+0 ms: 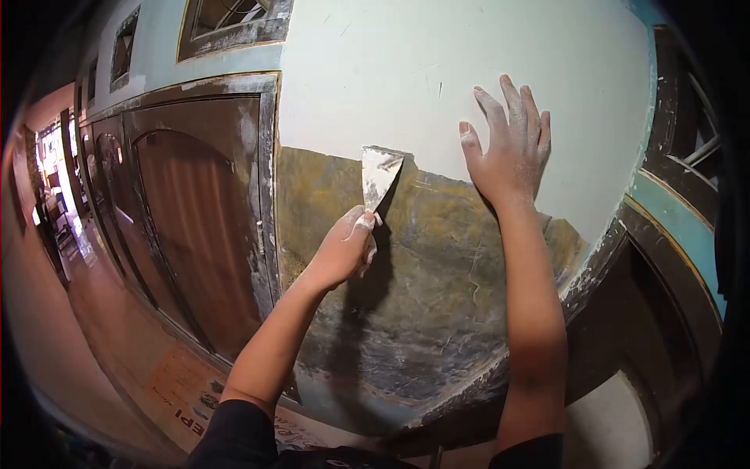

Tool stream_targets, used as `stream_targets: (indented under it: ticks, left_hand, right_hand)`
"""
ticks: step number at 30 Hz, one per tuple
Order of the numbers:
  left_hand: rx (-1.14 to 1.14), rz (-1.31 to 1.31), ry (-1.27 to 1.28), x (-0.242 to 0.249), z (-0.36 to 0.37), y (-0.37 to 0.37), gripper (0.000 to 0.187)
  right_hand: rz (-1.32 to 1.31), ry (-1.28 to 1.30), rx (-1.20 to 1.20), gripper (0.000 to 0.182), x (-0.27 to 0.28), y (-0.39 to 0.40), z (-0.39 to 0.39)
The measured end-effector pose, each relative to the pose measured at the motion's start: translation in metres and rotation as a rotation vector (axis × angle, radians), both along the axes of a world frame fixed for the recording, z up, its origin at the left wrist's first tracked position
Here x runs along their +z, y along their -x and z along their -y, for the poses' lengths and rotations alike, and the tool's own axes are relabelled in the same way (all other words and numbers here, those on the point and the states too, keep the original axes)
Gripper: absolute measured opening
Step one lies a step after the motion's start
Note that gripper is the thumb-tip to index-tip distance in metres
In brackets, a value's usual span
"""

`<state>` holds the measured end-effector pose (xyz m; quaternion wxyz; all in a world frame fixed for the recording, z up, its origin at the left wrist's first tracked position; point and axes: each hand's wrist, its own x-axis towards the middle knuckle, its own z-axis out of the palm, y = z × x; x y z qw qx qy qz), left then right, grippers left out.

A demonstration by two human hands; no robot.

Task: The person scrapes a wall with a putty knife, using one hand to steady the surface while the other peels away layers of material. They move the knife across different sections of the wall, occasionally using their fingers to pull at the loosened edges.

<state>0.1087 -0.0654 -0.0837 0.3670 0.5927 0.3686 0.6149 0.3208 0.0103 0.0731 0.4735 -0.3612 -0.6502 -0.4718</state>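
Note:
My left hand (348,244) is closed round the handle of a scraper (380,173) with a wide, white-smeared blade. The blade points up, its edge at the border between the pale upper wall (469,47) and the rough brown-grey lower part (437,258). To the right, my right hand (512,148) lies with fingers spread against the pale wall, holding nothing. White dust covers the fingers of both hands. The scraper's handle is mostly hidden in my left hand.
Brown door panels (195,195) in a worn frame stand to the left, a small window (234,19) above them. A dark door frame (648,289) is at the right. Printed cardboard (183,391) lies on the floor at lower left.

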Motion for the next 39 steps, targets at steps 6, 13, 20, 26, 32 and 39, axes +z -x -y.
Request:
stream_targets:
  ticks: [6,13,20,26,32,39]
  left_hand:
    - [0.048,-0.039,-0.041,0.0,0.0,0.0,0.035]
    - [0.046,-0.016,-0.031,-0.006,-0.007,-0.002,0.033]
    - [0.058,-0.016,-0.043,-0.012,-0.003,-0.002,0.034]
    - [0.021,-0.041,-0.007,0.004,0.003,0.006,0.035]
    - [0.041,0.007,0.005,-0.016,0.0,0.006,0.032]
    - [0.039,-0.019,-0.019,-0.009,0.002,0.011,0.033]
  right_hand:
    - [-0.013,0.024,-0.01,0.048,-0.001,0.002,0.003]
    - [-0.017,0.013,-0.025,0.048,-0.001,0.001,0.002]
    - [-0.02,0.028,-0.019,0.049,-0.001,0.003,0.003]
    - [-0.021,0.039,-0.012,0.051,0.0,0.002,0.005]
    - [-0.018,0.012,-0.035,0.049,-0.001,0.002,0.003]
    - [-0.022,0.03,-0.032,0.049,-0.001,0.003,0.004]
